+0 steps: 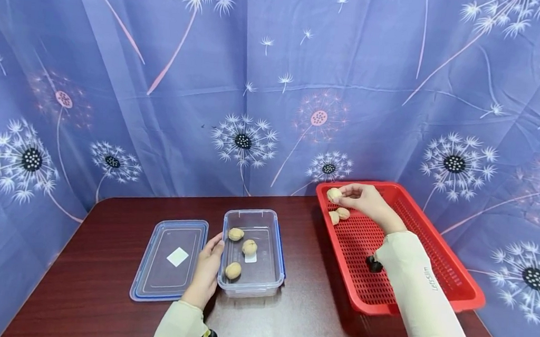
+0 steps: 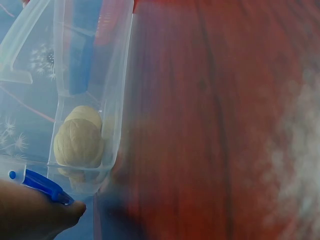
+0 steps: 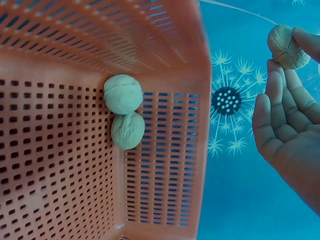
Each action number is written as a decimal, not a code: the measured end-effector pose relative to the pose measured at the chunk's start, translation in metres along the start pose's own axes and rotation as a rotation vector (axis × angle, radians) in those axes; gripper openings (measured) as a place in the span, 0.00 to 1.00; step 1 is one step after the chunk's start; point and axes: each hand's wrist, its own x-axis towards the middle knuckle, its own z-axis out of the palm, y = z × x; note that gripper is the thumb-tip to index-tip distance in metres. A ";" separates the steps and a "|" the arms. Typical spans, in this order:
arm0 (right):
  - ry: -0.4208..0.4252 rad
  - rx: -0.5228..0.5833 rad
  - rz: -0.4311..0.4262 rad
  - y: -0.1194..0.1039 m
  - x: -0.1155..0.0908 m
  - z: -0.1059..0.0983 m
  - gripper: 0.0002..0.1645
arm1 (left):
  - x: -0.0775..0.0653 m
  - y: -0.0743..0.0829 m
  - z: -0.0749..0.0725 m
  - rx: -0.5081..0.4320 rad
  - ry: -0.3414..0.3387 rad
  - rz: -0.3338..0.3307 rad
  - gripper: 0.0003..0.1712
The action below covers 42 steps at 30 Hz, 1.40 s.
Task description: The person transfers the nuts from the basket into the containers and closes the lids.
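Note:
In the head view my right hand [image 1: 364,201] pinches a walnut [image 1: 334,195] between thumb and fingertips, over the far left corner of a red plastic basket [image 1: 471,301]. Two more walnuts [image 3: 123,94] lie against each other in the basket's corner in the right wrist view. My left hand [image 1: 207,269] rests along the left side of a clear plastic box [image 1: 253,289], its fingertips at the rim. The left thumb [image 2: 70,212] is beside a blue clip [image 2: 46,186]. Inside the box are three walnuts [image 1: 249,247], spaced apart.
Left of the box, a clear lid with a blue edge [image 1: 161,281] lies flat on the dark red-brown table [image 1: 116,241]. A blue dandelion-print curtain [image 1: 195,147] hangs behind the table and at its sides. The basket stands near the table's right edge.

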 end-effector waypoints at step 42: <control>-0.050 0.124 -0.076 -0.056 0.039 0.064 0.20 | -0.002 0.001 0.000 -0.019 -0.007 0.005 0.25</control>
